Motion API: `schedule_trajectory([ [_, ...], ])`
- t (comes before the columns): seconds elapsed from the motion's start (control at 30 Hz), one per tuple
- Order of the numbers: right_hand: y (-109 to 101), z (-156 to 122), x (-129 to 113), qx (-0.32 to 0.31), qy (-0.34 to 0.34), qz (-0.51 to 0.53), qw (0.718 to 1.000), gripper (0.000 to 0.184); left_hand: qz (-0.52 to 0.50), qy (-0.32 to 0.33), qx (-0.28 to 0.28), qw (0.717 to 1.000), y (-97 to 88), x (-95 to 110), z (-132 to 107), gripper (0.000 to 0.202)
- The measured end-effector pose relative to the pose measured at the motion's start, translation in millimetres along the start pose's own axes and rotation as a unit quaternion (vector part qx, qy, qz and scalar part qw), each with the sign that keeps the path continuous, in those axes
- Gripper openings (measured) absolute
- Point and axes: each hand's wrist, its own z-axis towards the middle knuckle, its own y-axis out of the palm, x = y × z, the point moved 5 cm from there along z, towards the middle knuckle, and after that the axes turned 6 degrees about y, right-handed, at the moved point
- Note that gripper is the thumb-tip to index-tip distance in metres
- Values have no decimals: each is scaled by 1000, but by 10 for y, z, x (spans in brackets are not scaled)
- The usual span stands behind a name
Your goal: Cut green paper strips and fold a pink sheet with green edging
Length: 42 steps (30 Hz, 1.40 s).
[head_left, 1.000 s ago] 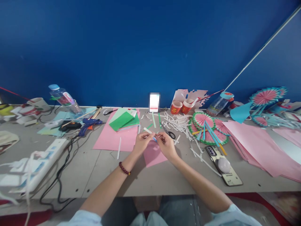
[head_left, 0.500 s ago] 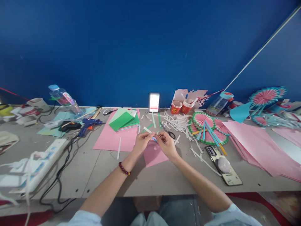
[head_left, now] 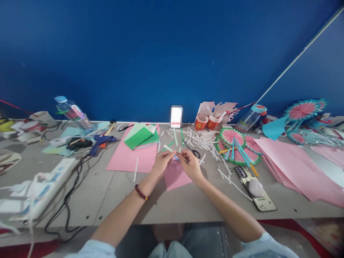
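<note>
My left hand [head_left: 162,162] and my right hand [head_left: 191,165] meet above the table, their fingers closed in a pinch. Between the fingertips shows a small blue-and-white strip [head_left: 176,157], mostly hidden, so its exact kind is unclear. Just beneath the hands lies a pink paper piece [head_left: 177,177]. Scissors [head_left: 196,154] with black handles rest behind my right hand, partly covered by it. A pale strip [head_left: 168,148] lies just beyond my left fingers.
White paper scraps [head_left: 205,139] are heaped behind on the right, near red paper cups [head_left: 201,122] and pink-green paper fans [head_left: 233,138]. A phone [head_left: 255,190] lies at right. Leftward are green sheets [head_left: 138,138], a blue glue gun [head_left: 102,141] and a power strip [head_left: 51,186].
Both hands keep almost the same place and pinch. The blue-and-white strip between the fingertips appears only slightly shifted.
</note>
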Motion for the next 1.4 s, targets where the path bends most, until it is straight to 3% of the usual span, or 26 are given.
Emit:
schedule_trajectory([
  [0.2, 16, 7, 21, -7, 16, 35, 999, 17, -18, 5, -25, 1000, 7, -9, 12, 39],
  [0.37, 36, 10, 48, -16, 24, 65, 997, 18, 35, 52, -38, 997, 9, 54, 11, 27],
  [0.53, 35, -1, 38, -11, 20, 64, 998, 18, 79, 71, -2, 994, -25, 50, 6, 30],
  [0.77, 42, -21, -3, -24, 0, 49, 998, 15, 31, 70, 24, 997, -35, 10, -10, 34],
  [1.4, 16, 5, -1, -6, 13, 51, 999, 18, 9, 35, 9, 999, -13, -10, -10, 39],
])
